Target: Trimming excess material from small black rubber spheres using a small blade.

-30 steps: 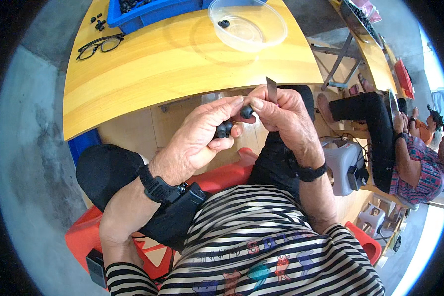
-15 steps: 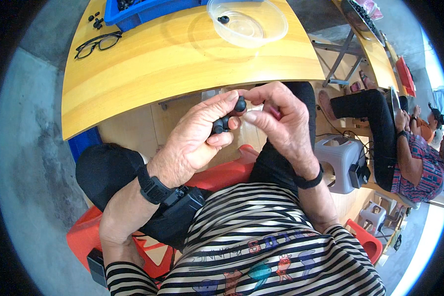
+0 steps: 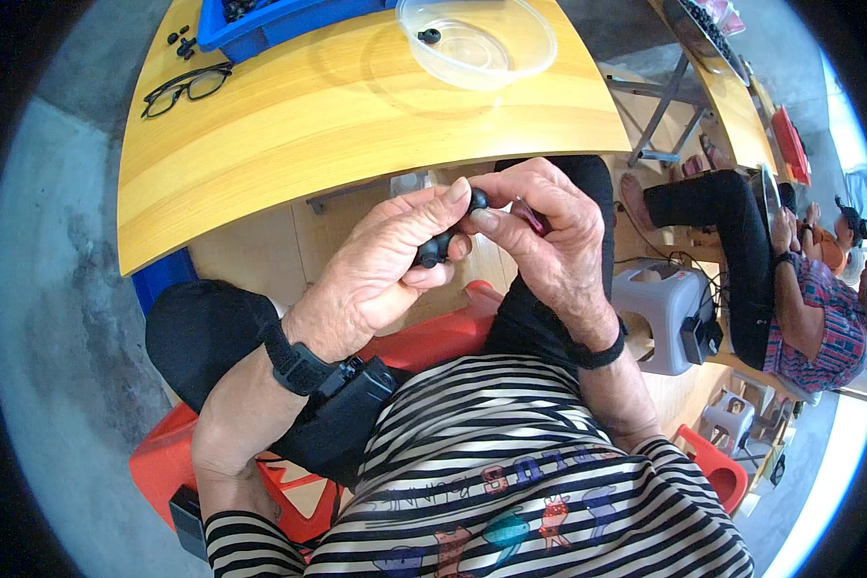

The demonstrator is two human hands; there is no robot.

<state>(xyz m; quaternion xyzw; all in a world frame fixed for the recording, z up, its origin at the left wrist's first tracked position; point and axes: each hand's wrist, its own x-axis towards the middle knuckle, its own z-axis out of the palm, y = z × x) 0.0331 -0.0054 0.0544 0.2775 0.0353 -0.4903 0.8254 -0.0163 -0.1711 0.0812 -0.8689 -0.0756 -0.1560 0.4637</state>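
Both hands are raised together over my lap, below the edge of the yellow table (image 3: 356, 106). My left hand (image 3: 376, 270) pinches a small black part (image 3: 433, 250) between thumb and fingers. My right hand (image 3: 539, 231) touches the same part at its rounded upper end (image 3: 477, 199) and also holds a thin dark red tool (image 3: 530, 214) tucked in its fingers. Each wrist wears a black band.
On the table are a clear round plastic container (image 3: 482, 39) with one black piece inside, a blue bin (image 3: 279, 14) of black parts, black glasses (image 3: 188, 87) and a few loose black bits (image 3: 181, 40). Another person (image 3: 790, 279) sits at right near a grey stool (image 3: 669, 313).
The hands have stayed joined on the black part and shifted slightly lower and left. The thin tool that stood up above my right fingers now lies tucked into them.
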